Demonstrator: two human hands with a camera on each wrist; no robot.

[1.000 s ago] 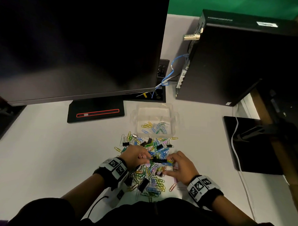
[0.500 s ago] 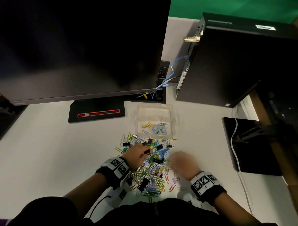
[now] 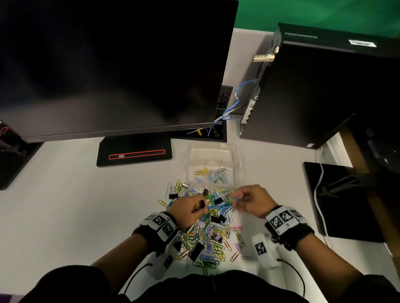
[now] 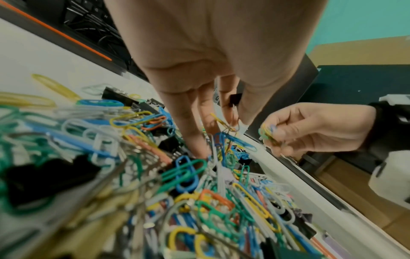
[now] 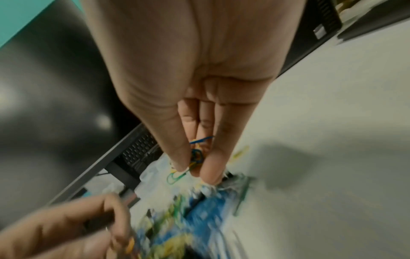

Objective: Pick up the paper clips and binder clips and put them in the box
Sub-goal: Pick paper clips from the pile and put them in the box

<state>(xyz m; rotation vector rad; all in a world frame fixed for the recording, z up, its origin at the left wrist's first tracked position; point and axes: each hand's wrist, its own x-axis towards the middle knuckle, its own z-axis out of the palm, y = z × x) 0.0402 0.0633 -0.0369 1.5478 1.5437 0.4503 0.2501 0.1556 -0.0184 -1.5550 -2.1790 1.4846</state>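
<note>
Both hands (image 3: 251, 199) pinch clips just short of the box's (image 3: 237, 163) near rim

Both forearms reach forward from the near edge, each wrist banded with a marker cuff. Left hand (image 3: 188, 208), fingers curled downward, pinches a small black binder clip (image 3: 202, 204). Right hand (image 3: 252, 202), raised and further right, pinches a bunch of paper clips (image 5: 196, 156) between thumb and fingertips.
</note>
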